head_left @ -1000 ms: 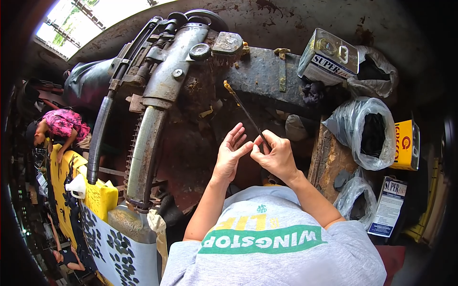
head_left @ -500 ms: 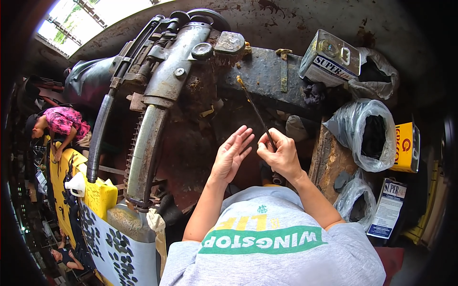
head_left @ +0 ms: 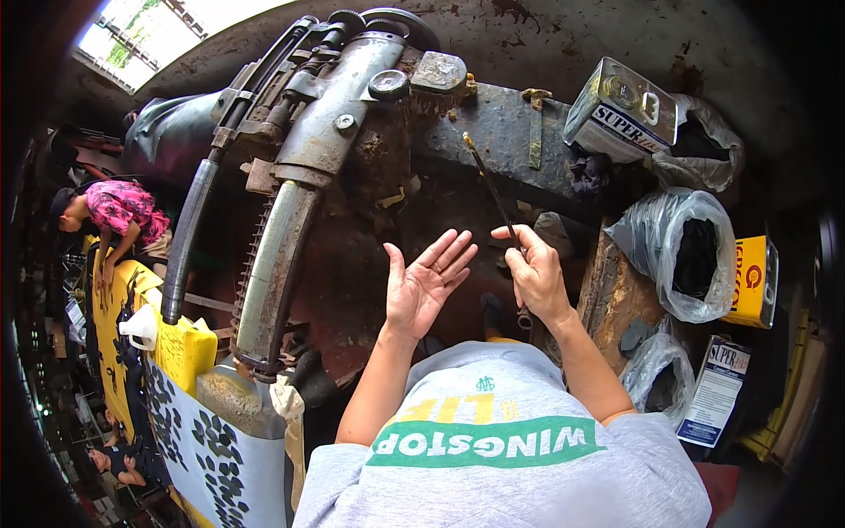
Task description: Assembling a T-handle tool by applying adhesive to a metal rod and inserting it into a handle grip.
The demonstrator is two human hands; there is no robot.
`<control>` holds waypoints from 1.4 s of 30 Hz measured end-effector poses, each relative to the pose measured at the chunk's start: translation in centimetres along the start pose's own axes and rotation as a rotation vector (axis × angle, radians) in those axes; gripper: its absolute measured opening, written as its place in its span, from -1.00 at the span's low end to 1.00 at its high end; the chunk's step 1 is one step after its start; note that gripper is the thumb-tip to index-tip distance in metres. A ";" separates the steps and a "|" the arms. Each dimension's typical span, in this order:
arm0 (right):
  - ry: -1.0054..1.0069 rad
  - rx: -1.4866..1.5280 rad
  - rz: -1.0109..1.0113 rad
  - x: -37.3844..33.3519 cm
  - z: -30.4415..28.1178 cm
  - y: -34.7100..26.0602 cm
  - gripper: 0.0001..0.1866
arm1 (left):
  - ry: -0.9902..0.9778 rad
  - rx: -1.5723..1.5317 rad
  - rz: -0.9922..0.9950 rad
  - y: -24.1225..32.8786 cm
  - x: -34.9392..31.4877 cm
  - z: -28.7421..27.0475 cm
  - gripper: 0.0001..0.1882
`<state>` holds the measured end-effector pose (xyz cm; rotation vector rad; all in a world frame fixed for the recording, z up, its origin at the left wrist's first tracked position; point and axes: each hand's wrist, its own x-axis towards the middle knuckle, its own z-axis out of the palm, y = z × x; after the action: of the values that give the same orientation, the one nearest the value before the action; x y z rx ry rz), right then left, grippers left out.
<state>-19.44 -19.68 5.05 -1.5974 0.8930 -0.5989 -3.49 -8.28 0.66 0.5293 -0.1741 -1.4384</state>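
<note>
My left hand (head_left: 429,286) is open, palm turned up with fingers spread and a ring on one finger. Nothing lies in it. To its right, my right hand (head_left: 539,280) is closed round a thin dark metal rod (head_left: 490,179), its index finger reaching toward the left. The rod slants up and away to a tip coated in something amber and sticky-looking. A small ring-shaped end shows below the hand. The rod's middle is hidden by my fingers. Both hands are raised in front of my body, a short gap apart.
A heavy grey machine with a curved arm (head_left: 280,255) stands on the left, beside a metal bench (head_left: 493,132). Cans (head_left: 620,110) and plastic bags (head_left: 673,255) line the right. Black pieces lie on a pale sheet (head_left: 176,466). Another person (head_left: 128,211) bends over a yellow surface.
My left hand has turned further palm up, its thumb spread outward. My right hand has shifted right and down, its index finger straightened, exposing the rod's lower end. The view has shifted slightly.
</note>
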 end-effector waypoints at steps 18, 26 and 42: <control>-0.103 0.218 0.045 0.5 2.8 -1.5 -0.77 | 0.039 0.744 0.242 0.9 -2.0 1.2 0.26; -0.396 0.465 0.091 0.9 6.8 -2.8 -0.65 | 0.089 1.052 0.435 1.4 -3.2 0.5 0.30; -0.283 0.486 -0.072 2.2 9.2 -1.8 -0.64 | 0.105 1.060 0.627 -0.9 -3.4 1.8 0.02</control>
<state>-10.55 -15.97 4.59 -1.2341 0.4365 -0.5704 -5.51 -5.48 2.46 1.2665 -0.9549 -0.6064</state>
